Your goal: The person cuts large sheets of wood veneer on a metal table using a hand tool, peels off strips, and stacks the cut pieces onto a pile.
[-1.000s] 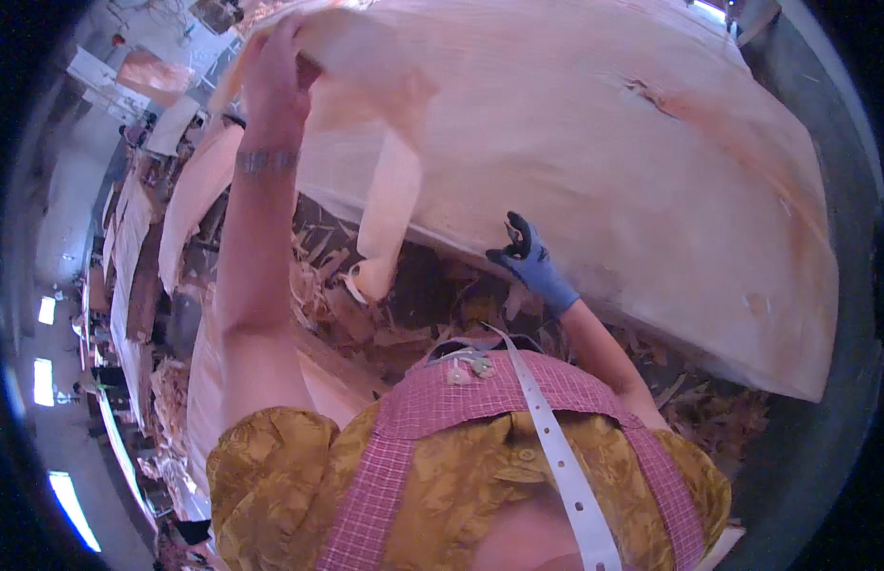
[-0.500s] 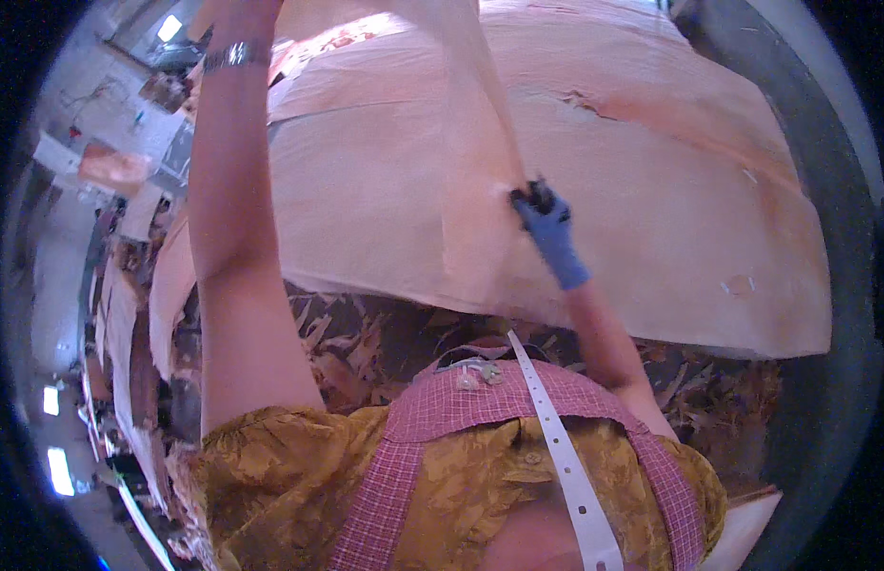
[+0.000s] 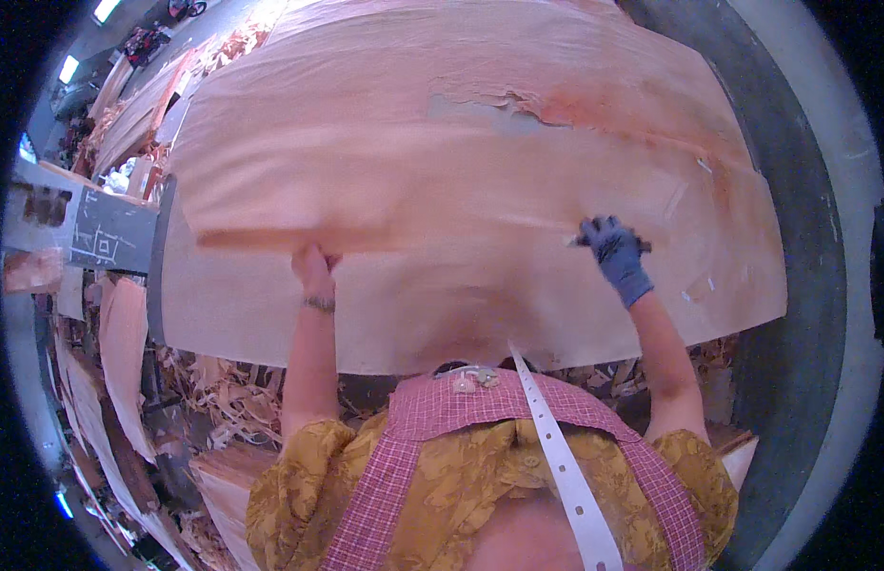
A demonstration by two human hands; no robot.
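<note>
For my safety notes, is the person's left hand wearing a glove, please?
No, the left hand is bare, while the right hand wears a blue glove.

Bare left forearm (image 3: pixel 309 371) pointing forward, bare left hand (image 3: pixel 315 269) pinching, bare right forearm (image 3: pixel 668 357) slanting inward, blue-gloved right hand (image 3: pixel 616 253) showing its back

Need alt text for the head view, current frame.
A person's bare left hand pinches a blurred edge of a large pale wood sheet; the blue-gloved right hand is over the pale surface, farther right. Wood scraps lie below the near edge.
</note>
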